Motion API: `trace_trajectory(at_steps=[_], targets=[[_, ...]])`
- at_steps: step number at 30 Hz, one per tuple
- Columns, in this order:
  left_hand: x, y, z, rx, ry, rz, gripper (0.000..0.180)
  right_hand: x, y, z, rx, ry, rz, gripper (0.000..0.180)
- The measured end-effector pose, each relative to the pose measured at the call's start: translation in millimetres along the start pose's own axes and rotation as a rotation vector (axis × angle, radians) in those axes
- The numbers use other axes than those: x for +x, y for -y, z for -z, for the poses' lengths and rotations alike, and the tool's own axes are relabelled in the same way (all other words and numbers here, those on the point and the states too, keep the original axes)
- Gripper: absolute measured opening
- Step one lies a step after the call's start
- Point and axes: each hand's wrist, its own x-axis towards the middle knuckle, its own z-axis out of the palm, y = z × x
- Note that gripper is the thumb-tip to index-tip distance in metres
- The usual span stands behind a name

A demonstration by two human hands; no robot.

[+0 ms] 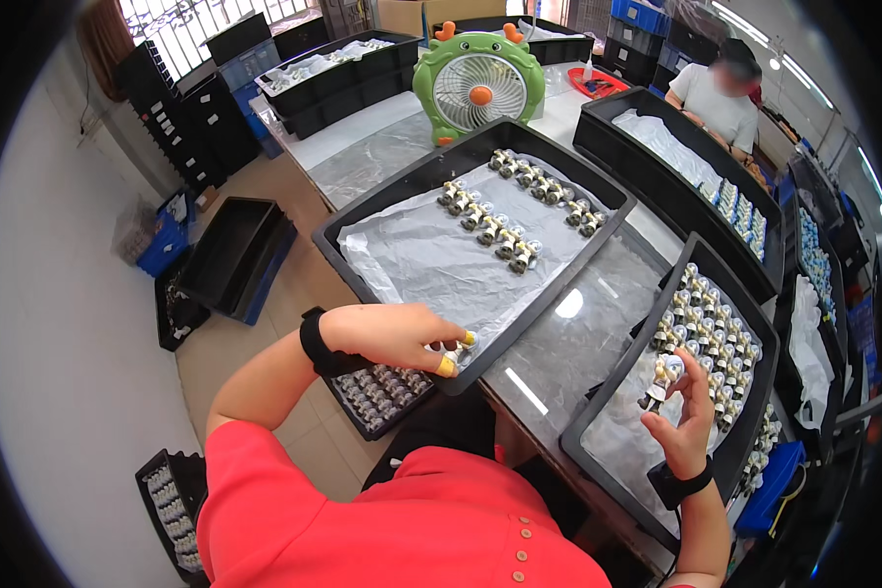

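My right hand (689, 416) pinches a small figurine (662, 380) with a white-and-yellow body and dark base, holding it tilted between thumb and fingers. It is above the right black tray (598, 416), where several rows of similar figurines (708, 323) stand close together. My left hand (392, 338), with yellow covers on its fingertips, is closed at the near corner of the middle black tray (363, 279). A small figurine (464, 349) shows between its fingers, mostly hidden. Farther back in that tray, rows of figurines (490, 230) rest on a thin white liner sheet (402, 260).
A green animal-shaped fan (480, 88) stands behind the middle tray. More black trays sit at the back left (348, 93) and far right (598, 127). A co-worker (720, 103) sits beyond. Below my left arm is a tray of figurines (382, 397); empty stacked trays (235, 245) lie on the floor.
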Motion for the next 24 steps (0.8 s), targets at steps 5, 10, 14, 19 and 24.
trace_trajectory(at_steps=[5,10,14,19,24], targets=[[8.6,10.5,1.6,-0.002,-0.033,-0.041,0.04,-0.7,0.4,1.9,-0.025,0.009,-0.005,0.082],[25.5,18.8,13.7,0.075,-0.017,0.0,0.035,0.6,2.3,-0.5,-0.031,0.018,-0.014,0.081],[43.5,22.8,16.0,0.137,0.032,0.095,0.035,0.9,0.8,1.0,-0.029,0.02,-0.014,0.082],[55.5,12.2,17.2,0.321,0.179,0.065,0.045,1.6,0.1,0.7,-0.016,0.019,-0.015,0.082],[64.3,3.7,14.4,0.433,0.295,0.085,0.046,-1.2,1.7,3.3,-0.025,0.027,-0.023,0.082]])
